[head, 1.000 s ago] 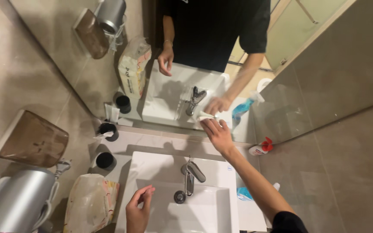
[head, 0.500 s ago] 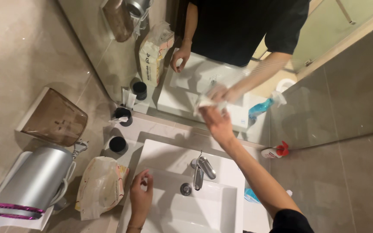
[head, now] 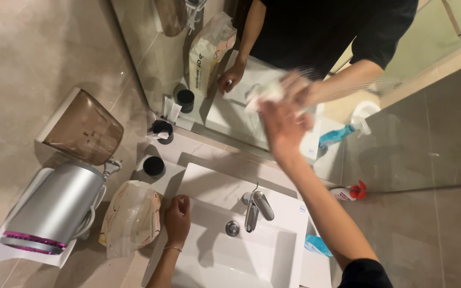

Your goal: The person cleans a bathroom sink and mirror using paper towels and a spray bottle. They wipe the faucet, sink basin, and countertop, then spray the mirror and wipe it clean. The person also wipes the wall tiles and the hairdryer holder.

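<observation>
Bathroom mirror (head: 401, 133) above sink (head: 273, 256) | right hand (head: 281, 125) presses white cloth (head: 265, 92) flat on glass, grip blurred | cloth likely soft, light; hold bunched middle | left hand (head: 178, 216) fisted, empty, on sink rim

Glossy white ceramic sink (head: 273, 256); polished chrome tap (head: 257, 208); brushed-metal dryer (head: 54, 205); crinkly plastic pack (head: 132, 216).

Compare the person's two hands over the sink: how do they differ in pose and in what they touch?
The right hand is raised against the mirror with a white cloth and blurred; the left hand is low, curled, sharp, resting on the white basin's rim. The left wrist wears a thin bracelet. Both are bare.
</observation>
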